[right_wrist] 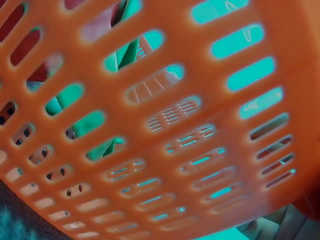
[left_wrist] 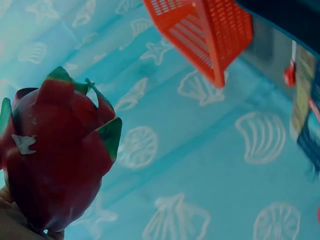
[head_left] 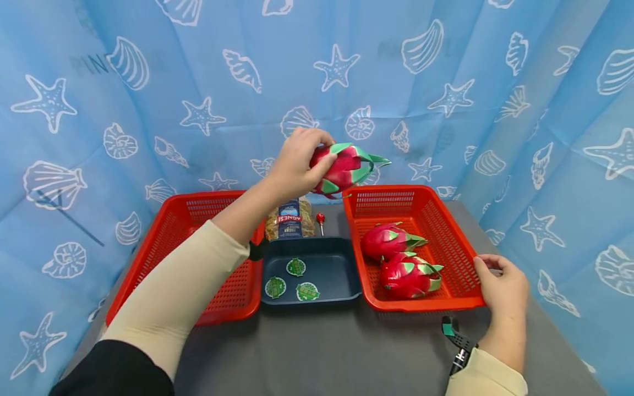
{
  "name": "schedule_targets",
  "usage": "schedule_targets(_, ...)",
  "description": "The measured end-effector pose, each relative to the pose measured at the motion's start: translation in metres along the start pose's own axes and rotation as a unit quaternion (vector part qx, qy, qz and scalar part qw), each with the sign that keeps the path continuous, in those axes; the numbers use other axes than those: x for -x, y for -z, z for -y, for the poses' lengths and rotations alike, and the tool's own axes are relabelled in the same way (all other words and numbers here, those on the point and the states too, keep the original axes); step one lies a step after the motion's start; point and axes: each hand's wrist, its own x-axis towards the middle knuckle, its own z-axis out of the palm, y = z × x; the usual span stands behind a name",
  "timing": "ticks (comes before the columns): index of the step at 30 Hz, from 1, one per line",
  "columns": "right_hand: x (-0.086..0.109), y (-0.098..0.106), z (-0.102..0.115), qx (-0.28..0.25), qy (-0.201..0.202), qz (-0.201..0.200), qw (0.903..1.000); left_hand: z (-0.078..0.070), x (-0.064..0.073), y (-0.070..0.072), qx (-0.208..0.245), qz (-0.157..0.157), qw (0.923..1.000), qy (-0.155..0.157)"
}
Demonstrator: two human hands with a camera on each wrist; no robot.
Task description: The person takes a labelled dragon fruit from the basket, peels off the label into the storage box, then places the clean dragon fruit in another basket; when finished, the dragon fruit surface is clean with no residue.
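High above the table, my left hand [head_left: 299, 157] grips a red dragon fruit [head_left: 349, 165] with green-tipped scales. The same dragon fruit [left_wrist: 60, 150] fills the left side of the left wrist view, with only a bit of the hand showing below it. My right hand [head_left: 505, 286] holds the front right corner of the right red basket [head_left: 453, 303], thumb and fingers at its rim. Inside that basket lie two more dragon fruits, one behind [head_left: 386, 242] and one in front [head_left: 407, 278]. The slotted basket wall [right_wrist: 145, 160] takes up most of the right wrist view.
Another red basket [head_left: 247, 316] stands at the left, partly behind my left arm. Between the baskets is a dark blue tray [head_left: 317, 305] bearing three round green labels. Behind it are a pasta bag [head_left: 289, 217] and a red lollipop [head_left: 321, 218]. A blue curtain [head_left: 376, 82] hangs behind.
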Motion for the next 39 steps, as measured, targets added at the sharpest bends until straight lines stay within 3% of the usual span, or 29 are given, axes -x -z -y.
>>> schedule_targets(5, 0.005, -0.001, 0.001, -0.009, -0.011, -0.006, 0.9999, 0.006, -0.031, -0.044, -0.05, 0.069, 0.9952, 0.048)
schedule_targets(10, 0.005, 0.001, -0.002, -0.011, -0.01, -0.015, 0.9998, 0.005, -0.043, -0.096, -0.091, 0.13, 0.9823, 0.1)
schedule_targets(14, 0.0, -0.005, -0.002, -0.007, 0.004, -0.018, 0.9998, 0.01, -0.04, -0.13, -0.102, 0.16, 0.9731, 0.131)
schedule_targets(18, -0.001, -0.015, 0.0, -0.017, 0.007, -0.009, 0.9998, 0.018, -0.031, -0.153, -0.121, 0.178, 0.9656, 0.146)
schedule_targets(22, 0.0, -0.023, 0.005, -0.02, 0.009, 0.002, 0.9997, 0.025, -0.018, -0.169, -0.183, 0.221, 0.9448, 0.158)
schedule_targets(25, 0.002, -0.026, 0.008, -0.018, 0.013, 0.006, 0.9997, 0.028, -0.012, -0.178, -0.219, 0.25, 0.9287, 0.164)
schedule_targets(29, 0.001, -0.025, 0.013, -0.012, 0.025, 0.017, 0.9995, 0.029, -0.012, -0.18, -0.226, 0.261, 0.9218, 0.177)
schedule_targets(35, 0.006, -0.01, 0.02, 0.042, 0.036, 0.087, 0.9946, 0.032, -0.018, -0.164, -0.182, 0.295, 0.924, 0.163)
schedule_targets(39, 0.024, 0.003, 0.045, 0.092, 0.054, 0.106, 0.9886, 0.042, -0.025, -0.136, -0.172, 0.28, 0.9339, 0.141)
